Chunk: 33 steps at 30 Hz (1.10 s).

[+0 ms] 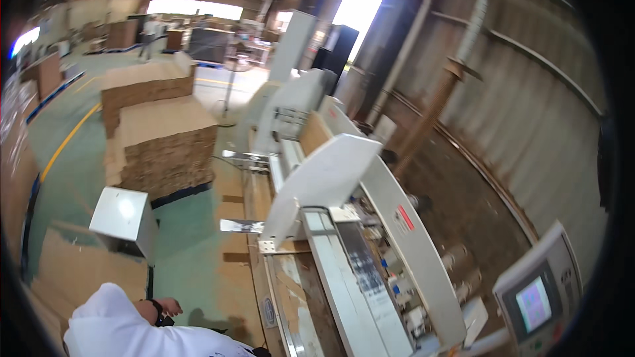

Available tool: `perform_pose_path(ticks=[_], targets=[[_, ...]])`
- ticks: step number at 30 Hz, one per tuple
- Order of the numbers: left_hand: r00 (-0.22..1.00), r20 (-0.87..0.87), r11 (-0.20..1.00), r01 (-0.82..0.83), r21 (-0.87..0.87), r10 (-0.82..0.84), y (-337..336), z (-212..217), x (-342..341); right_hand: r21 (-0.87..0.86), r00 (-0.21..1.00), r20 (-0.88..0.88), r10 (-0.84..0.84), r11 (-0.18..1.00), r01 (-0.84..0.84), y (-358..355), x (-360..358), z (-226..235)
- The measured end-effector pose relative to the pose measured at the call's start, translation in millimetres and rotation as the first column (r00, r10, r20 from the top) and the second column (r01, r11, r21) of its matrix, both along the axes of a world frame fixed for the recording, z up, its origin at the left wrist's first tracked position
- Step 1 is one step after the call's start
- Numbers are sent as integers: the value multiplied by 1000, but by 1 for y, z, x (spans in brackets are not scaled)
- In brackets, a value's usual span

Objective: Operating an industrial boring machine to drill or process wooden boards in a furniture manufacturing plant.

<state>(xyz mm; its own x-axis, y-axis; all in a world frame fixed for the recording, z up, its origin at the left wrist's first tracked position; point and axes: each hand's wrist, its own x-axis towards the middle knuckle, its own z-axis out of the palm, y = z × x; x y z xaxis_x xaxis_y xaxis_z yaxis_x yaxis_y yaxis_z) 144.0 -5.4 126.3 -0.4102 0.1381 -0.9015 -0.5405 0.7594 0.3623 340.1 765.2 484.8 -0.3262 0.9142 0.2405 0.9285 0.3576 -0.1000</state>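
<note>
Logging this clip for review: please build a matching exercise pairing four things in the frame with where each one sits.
Things:
1. Tall stack of brown cardboard sheets
2. Small white metal cabinet
3. Grey control panel with lit screen
4. Left hand with dark wrist strap

Places:
A. Lower right, beside the long white machine
B. Bottom edge, over the green floor
C. Left of centre, on the green floor
D. Upper left of the machine

Pairs: 1-D, 2-C, 3-A, 4-B
</note>
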Motion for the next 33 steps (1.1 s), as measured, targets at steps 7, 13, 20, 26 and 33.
perform_pose_path(ticks=[7, 13, 20, 26, 33], targets=[[974, -166, 987, -159, -16, 154, -10, 4, -15, 34, 985, -117, 126, 992, -123, -30, -3, -22], [965, -52, 966, -258, -26, 257, -47, 8, -29, 195, 990, -56, 133, 974, -119, -97, 0, -29], [978, -56, 977, -206, -54, 203, -125, -46, -89, -567, 603, -778, -177, 611, -552, -281, -96, -72], [893, -415, 984, -168, 54, 176, -192, -60, -194, -840, 825, -485, -289, -107, -532, -435, -200, -155], [661, -107, 633, -641, 434, 742, -192, -4, -300, -874, 915, -287, -284, -315, -371, -497, -325, -196]])
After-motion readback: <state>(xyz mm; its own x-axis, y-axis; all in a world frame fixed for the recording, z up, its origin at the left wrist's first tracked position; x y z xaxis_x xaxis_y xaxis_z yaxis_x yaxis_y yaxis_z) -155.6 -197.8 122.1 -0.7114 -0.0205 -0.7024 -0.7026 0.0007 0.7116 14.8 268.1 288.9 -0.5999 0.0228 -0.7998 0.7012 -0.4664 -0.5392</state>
